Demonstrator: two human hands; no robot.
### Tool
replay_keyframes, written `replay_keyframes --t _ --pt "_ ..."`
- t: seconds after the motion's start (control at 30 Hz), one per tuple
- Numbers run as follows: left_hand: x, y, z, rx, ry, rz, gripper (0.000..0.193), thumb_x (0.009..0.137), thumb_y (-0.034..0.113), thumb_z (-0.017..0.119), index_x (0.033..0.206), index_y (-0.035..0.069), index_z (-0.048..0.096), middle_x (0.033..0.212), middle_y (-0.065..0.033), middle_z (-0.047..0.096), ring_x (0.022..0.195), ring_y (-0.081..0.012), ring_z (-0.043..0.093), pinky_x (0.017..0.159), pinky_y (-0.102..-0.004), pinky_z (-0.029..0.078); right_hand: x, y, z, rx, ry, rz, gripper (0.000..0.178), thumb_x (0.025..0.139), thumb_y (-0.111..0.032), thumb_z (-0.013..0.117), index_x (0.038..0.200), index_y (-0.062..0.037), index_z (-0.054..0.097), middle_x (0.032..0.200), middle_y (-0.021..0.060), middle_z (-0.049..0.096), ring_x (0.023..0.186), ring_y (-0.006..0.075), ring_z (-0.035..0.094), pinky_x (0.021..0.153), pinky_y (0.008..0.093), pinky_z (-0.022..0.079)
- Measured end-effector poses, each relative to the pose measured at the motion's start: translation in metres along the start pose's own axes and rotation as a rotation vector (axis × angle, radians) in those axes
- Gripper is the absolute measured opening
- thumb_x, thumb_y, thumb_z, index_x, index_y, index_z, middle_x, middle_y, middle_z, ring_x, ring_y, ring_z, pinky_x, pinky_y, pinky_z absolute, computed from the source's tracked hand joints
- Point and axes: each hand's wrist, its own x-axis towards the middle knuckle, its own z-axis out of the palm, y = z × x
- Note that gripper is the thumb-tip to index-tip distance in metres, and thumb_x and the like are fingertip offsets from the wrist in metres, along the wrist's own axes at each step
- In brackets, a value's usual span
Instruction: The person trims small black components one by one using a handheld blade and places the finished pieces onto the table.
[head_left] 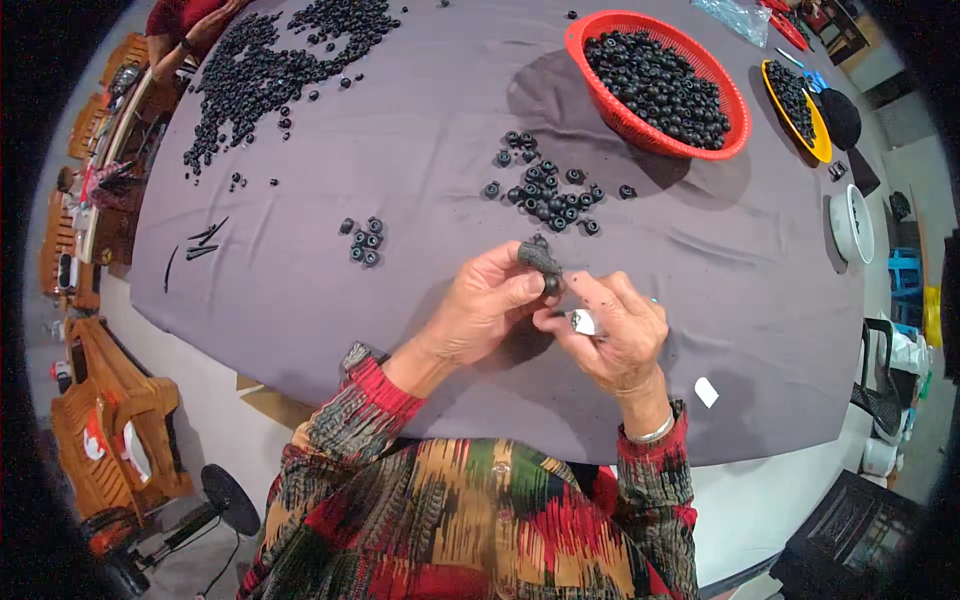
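Nearest me are my patterned sleeves (pixel 355 412) with red in the cuffs, and a silvery bracelet (pixel 656 433) circles my right wrist. On the grey cloth (pixel 430 130), just beyond my right forearm's outer side, lies a white slip (pixel 706 392). My left hand (pixel 490 300) is closed in a pinch, gripping a small round black piece (pixel 551 286) between thumb and fingers, above the cloth in front of me; a dark, rough covering (pixel 539 257) wraps one of its fingertips. My right hand (pixel 615 330) is just beside it, fingers bent in around a small white thing (pixel 584 322); whether I grip that or wear it, I cannot tell. Over to the left sit a small group of black pieces (pixel 366 241) and, farther left, some thin dark strips (pixel 203 245). Past my hands is a looser cluster (pixel 550 195) of the same pieces, with a white bowl (pixel 838 235) well to the right. Farther off stand a red basket (pixel 640 132) heaped with black pieces and a yellow plate (pixel 822 143) holding more. A wide scatter (pixel 265 85) of them covers the far left, near another person's arm (pixel 188 42).
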Motion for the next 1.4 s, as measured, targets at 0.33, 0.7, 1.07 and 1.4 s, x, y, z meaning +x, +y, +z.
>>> replay_keyframes --t 0.33,0.7,1.07,1.4 --pt "-0.003 0.003 -0.005 -0.096 -0.018 -0.062 0.014 0.094 0.015 0.061 0.105 0.006 0.059 0.088 -0.0059 0.065 0.071 -0.0134 0.06 0.061 -0.0254 0.05 0.0 0.007 0.001 0.098 -0.081 0.019 0.032 0.072 -0.005 0.072 0.102 0.0008 0.064 0.071 0.0109 0.059 0.056 0.0228 0.055 0.05 0.0318 0.043" --pt "0.0 0.0 -0.009 -0.168 -0.079 -0.093 0.014 0.095 0.014 0.058 0.107 0.007 0.056 0.094 -0.003 0.061 0.078 -0.011 0.058 0.067 -0.026 0.051 0.002 0.004 0.002 0.049 -0.054 0.025 0.032 0.069 -0.001 0.074 0.101 -0.002 0.068 0.066 0.0062 0.056 0.053 0.0187 0.052 0.048 0.0307 0.041" --pt "-0.001 -0.003 -0.01 -0.133 -0.032 -0.114 0.011 0.094 0.014 0.06 0.102 0.008 0.057 0.09 -0.0029 0.062 0.077 -0.0112 0.058 0.07 -0.0275 0.051 0.001 0.003 0.001 0.061 -0.07 0.062 0.032 0.069 0.002 0.073 0.101 -0.0023 0.068 0.063 0.0052 0.054 0.052 0.0172 0.051 0.047 0.0294 0.04" --pt "0.0 0.0 -0.007 -0.086 0.022 -0.079 0.012 0.09 0.016 0.066 0.096 0.007 0.06 0.082 -0.0023 0.062 0.071 -0.0112 0.06 0.064 -0.0273 0.054 0.0 0.003 0.0 0.072 -0.121 0.082 0.03 0.07 0.002 0.073 0.1 -0.0023 0.068 0.062 0.0055 0.054 0.051 0.0167 0.051 0.046 0.0293 0.04"
